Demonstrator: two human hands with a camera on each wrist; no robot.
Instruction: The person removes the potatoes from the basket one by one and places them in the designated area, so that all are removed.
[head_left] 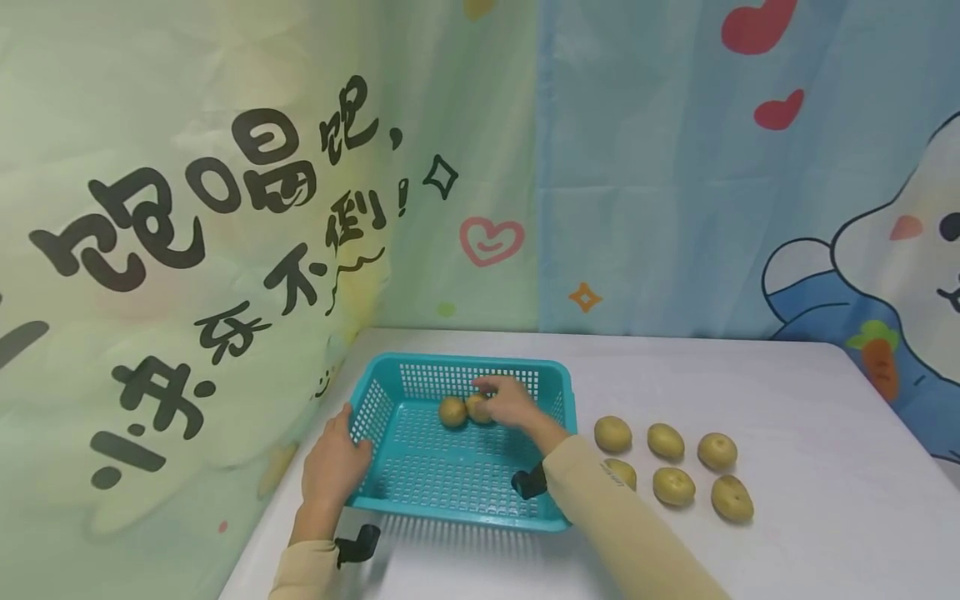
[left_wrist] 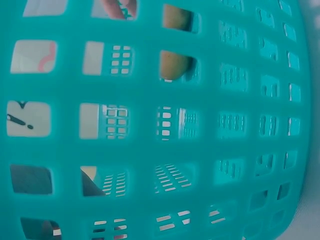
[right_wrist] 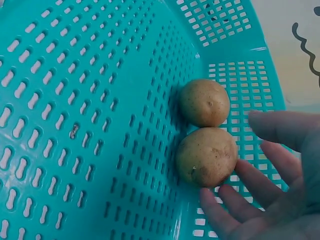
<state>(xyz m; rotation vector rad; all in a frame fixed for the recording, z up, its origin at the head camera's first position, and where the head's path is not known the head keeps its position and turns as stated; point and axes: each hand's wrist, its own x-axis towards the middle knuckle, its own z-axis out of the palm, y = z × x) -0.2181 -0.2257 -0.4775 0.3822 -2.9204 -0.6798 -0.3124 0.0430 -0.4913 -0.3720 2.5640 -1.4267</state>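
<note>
A turquoise plastic basket [head_left: 457, 517] with slotted sides stands on the table. At its left wall is my left hand [head_left: 333, 462], gripping the rim with the thumb on the inner side. Inside, two potatoes lie side by side against the far wall: one potato [right_wrist: 204, 103] and a nearer potato [right_wrist: 207, 157]. My right hand [head_left: 510, 404] reaches into the basket, fingers spread and loosely bent beside the nearer potato. Its fingertips meet or almost meet that potato's edge, without closing round it. The left wrist view shows mostly the basket wall [left_wrist: 145, 145].
Several more potatoes lie in two rows on the white table [head_left: 810, 417] right of the basket, among them a potato [head_left: 717, 451] and a potato [head_left: 732, 499]. The right forearm partly covers another potato [head_left: 621, 472]. A printed curtain [head_left: 637, 208] hangs behind the table.
</note>
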